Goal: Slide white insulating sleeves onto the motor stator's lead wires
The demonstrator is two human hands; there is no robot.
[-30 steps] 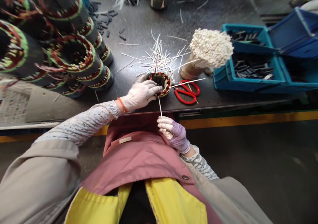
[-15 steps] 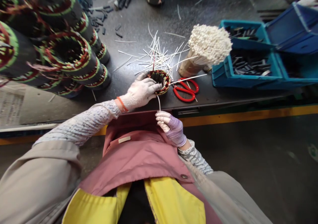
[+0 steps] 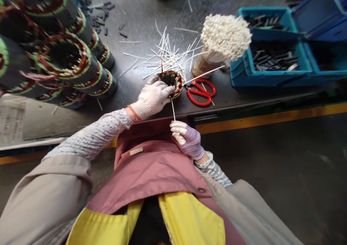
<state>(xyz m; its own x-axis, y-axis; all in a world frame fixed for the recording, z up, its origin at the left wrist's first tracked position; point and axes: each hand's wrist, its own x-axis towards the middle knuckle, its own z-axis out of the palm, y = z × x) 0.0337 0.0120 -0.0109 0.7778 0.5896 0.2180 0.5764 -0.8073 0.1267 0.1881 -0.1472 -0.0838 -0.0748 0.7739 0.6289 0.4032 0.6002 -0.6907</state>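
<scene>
A small wound stator [image 3: 173, 81] with red and green coils stands near the front edge of the dark bench. My left hand [image 3: 152, 98], in a white knit glove, is wrapped round its near side and holds it. My right hand [image 3: 187, 138], in a purple and white glove, is below the bench edge and pinches a thin white strip [image 3: 172, 110] that runs up to the stator's near rim. Another white strip [image 3: 204, 74] sticks out of the stator to the right.
Red-handled scissors [image 3: 201, 91] lie just right of the stator. Behind it are loose white strips [image 3: 169, 55] and a standing bundle of white strips [image 3: 223, 38]. Blue bins [image 3: 271, 76] of black pieces sit at the right. Several stacked stators [image 3: 62, 60] fill the left.
The view has drifted slightly. My right hand has edged up toward the bench edge with the strip. My left hand stays on the stator.
</scene>
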